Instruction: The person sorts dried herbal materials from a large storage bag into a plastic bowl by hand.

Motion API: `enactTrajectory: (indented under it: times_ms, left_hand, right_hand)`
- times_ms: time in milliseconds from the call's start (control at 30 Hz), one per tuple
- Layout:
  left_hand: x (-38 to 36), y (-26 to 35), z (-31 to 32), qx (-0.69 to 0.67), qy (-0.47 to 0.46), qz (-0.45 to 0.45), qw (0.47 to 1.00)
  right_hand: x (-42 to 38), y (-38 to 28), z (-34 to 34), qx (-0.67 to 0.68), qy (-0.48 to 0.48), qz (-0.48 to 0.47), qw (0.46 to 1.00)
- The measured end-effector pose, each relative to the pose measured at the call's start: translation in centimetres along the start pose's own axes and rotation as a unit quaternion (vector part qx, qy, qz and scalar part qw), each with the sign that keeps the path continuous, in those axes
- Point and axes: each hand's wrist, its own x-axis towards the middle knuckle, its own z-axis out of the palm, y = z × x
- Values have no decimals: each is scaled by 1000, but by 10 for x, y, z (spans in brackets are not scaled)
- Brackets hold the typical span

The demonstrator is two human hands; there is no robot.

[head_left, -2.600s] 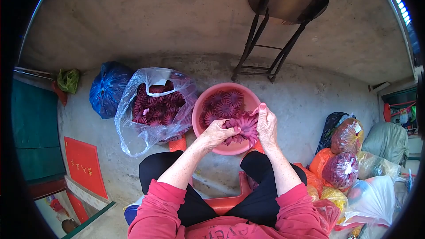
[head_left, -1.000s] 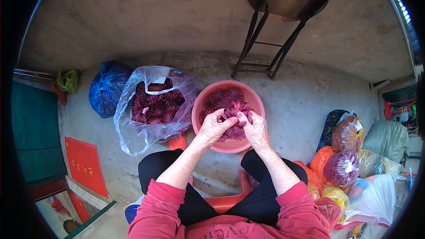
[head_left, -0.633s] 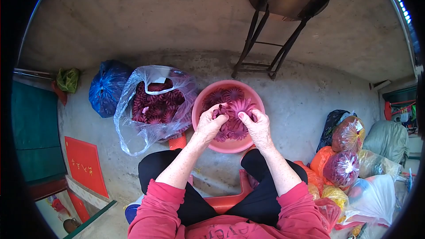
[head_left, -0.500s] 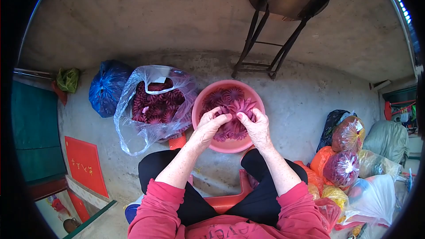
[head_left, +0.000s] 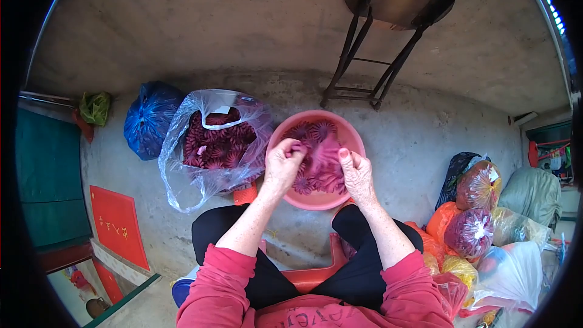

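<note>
My left hand (head_left: 283, 167) is closed in a pinch above the left part of a pink plastic basin (head_left: 359, 140); what its fingertips hold, if anything, is hidden. Opposite it, my right hand (head_left: 358, 177) has its thumb raised and its fingers closed at the edge of a pink petalled flower piece (head_left: 327, 155), which is smeared by motion. Several dark magenta flower pieces (head_left: 303, 186) lie in the basin below. To the left stands an open clear plastic bag (head_left: 173, 173) full of similar flower heads (head_left: 212, 146).
A blue bag (head_left: 149, 124) sits beyond the clear bag. A folding stool (head_left: 388, 36) is by the wall ahead. Several filled bags, including one of purple pieces (head_left: 469, 232), are piled at the right. A red sheet (head_left: 118, 225) lies at the left.
My hands have moved apart, the left going outward and the right slightly lower. The flower piece between them has turned from a clear spread shape into a blur nearer my right hand.
</note>
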Motion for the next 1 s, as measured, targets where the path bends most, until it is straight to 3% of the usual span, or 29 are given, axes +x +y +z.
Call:
enactTrajectory:
  times_ms: [167, 300, 500, 567, 633, 667, 800, 833, 900, 967, 1000]
  left_hand:
    - [8, -3, -13, 63, 58, 2, 996]
    - [11, -8, -16, 140, 88, 38, 985]
    - [12, -11, -22, 190, 93, 51, 976]
    - [10, -8, -19, 195, 82, 33, 977]
    - [9, -3, -16, 198, 73, 17, 977]
    - [9, -2, -16, 198, 75, 17, 977]
    - [6, 4, -17, -90, -3, -163, 982]
    - [4, 6, -15, -90, -4, -164, 982]
    - [-2, 13, -7, -56, -37, -124, 990]
    - [-7, 15, 1, -22, -70, -85, 994]
    - [-8, 13, 3, -22, -71, -86, 994]
  right_hand:
    - [12, 13, -9, 1, 17, 12, 1000]
    - [16, 35, -14, -10, -54, 41, 998]
    - [21, 53, -19, -101, -79, 90, 988]
    - [13, 50, -16, -281, -52, -19, 958]
    - [9, 46, -13, -449, -23, -129, 884]
    - [11, 43, -11, -449, -24, -130, 884]
    - [15, 29, -2, -273, 17, -198, 941]
    - [13, 22, 0, -274, 17, -197, 941]
    - [7, 5, 3, -144, -39, -68, 986]
    - [3, -4, 5, -7, -94, 64, 993]
    - [3, 0, 6, -7, -93, 65, 993]
